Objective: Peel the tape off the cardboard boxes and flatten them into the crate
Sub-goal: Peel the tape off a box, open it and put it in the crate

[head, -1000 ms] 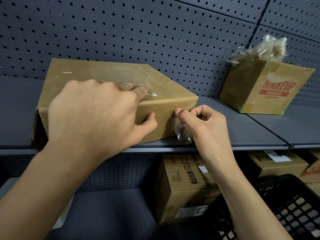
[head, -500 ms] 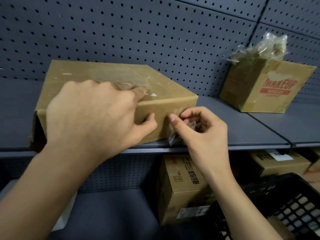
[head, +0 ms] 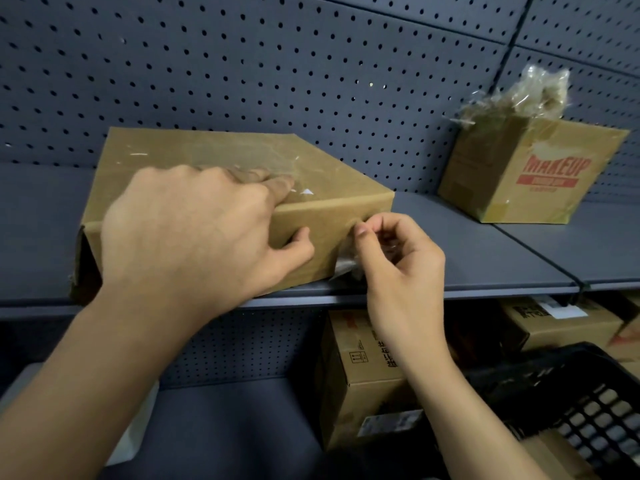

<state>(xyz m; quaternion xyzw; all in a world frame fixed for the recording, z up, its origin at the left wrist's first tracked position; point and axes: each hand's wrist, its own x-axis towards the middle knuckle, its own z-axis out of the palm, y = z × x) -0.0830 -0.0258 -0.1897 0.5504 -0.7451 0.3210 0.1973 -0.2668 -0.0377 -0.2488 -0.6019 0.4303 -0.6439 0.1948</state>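
Observation:
A flat brown cardboard box (head: 332, 171) lies on the upper grey shelf (head: 485, 258), with clear tape across its top. My left hand (head: 194, 230) presses down on the box, fingers on the top and thumb on the front face. My right hand (head: 398, 258) pinches a loose strip of clear tape (head: 346, 266) at the box's front right corner. The black plastic crate (head: 571, 403) shows at the bottom right.
A second box printed MAKEUP (head: 530, 171) stands at the shelf's right, with a wad of peeled tape (head: 530, 95) on top. More cardboard boxes (head: 360, 375) sit on the lower shelf. A perforated grey panel (head: 277, 64) backs the shelves.
My right hand has risen from the shelf edge up along the box's front corner, pulling the tape strip with it. My left hand stays pressed on the box.

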